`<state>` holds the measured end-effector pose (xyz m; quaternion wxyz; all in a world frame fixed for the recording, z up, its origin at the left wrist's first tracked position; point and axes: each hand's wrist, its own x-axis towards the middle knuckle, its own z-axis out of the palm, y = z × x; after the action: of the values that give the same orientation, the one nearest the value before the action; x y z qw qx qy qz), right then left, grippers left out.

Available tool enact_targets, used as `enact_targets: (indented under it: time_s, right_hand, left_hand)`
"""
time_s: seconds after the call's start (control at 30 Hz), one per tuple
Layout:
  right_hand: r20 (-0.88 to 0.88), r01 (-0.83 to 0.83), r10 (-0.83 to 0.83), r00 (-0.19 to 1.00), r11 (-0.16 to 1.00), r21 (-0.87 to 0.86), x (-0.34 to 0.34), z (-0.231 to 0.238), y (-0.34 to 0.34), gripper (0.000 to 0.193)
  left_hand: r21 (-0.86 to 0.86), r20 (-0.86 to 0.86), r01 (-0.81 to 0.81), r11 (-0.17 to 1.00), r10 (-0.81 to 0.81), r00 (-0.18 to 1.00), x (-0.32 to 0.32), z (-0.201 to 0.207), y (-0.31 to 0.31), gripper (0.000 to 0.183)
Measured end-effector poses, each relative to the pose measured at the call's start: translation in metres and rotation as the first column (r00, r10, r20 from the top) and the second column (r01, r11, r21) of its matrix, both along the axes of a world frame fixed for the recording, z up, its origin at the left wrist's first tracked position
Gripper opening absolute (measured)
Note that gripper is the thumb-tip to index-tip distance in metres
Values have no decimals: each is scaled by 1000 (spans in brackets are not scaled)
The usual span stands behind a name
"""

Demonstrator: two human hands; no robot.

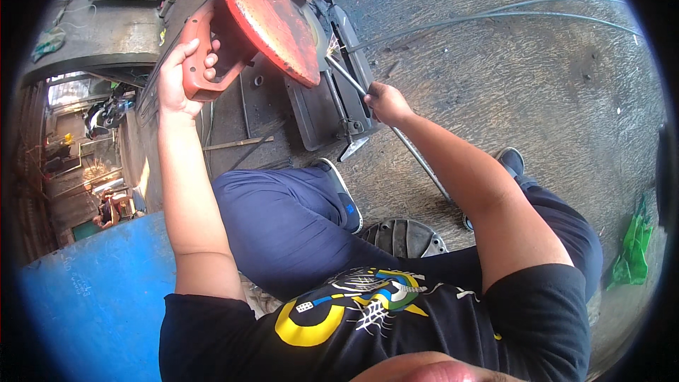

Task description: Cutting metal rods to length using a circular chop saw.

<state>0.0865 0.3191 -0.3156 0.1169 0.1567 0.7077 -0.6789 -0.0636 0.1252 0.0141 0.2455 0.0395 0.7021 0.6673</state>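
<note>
My left hand (pixel 185 74) is wrapped round the D-shaped red handle (pixel 200 49) of a cut-off saw. The saw's worn red blade guard (pixel 269 18) tilts over its dark metal base (pixel 311 117). My right hand (pixel 389 104) grips a long, thin metal rod (pixel 423 161), which slants from the saw down past my right forearm. The rod's far end lies at the blade's edge, where a small bright spray of sparks (pixel 332 44) shows. The guard hides most of the blade.
Grey cables (pixel 559 14) cross the stained floor at the upper right. A blue panel (pixel 99 297) stands at my left, a green plastic bag (pixel 631 247) lies far right. Between my feet is a dark ribbed round object (pixel 403 238). Another person (pixel 113 209) appears at the far left.
</note>
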Motion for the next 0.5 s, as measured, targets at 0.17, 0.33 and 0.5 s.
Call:
enact_targets:
  time_s: [0.17,0.33,0.5]
  right_hand:
    - [9,0,-1,1000,995,103,5,6,-11,26]
    - [-44,77,-73,996,990,116,11,-4,-14,32]
    - [41,163,-162,986,986,-33,13,-2,-10,30]
  left_hand:
    - [-7,-7,18,1000,-19,1000,1,2,-3,46]
    - [-27,-23,7,1000,-8,1000,0,0,0,47]
    - [-14,-15,14,1000,-14,1000,1,0,1,46]
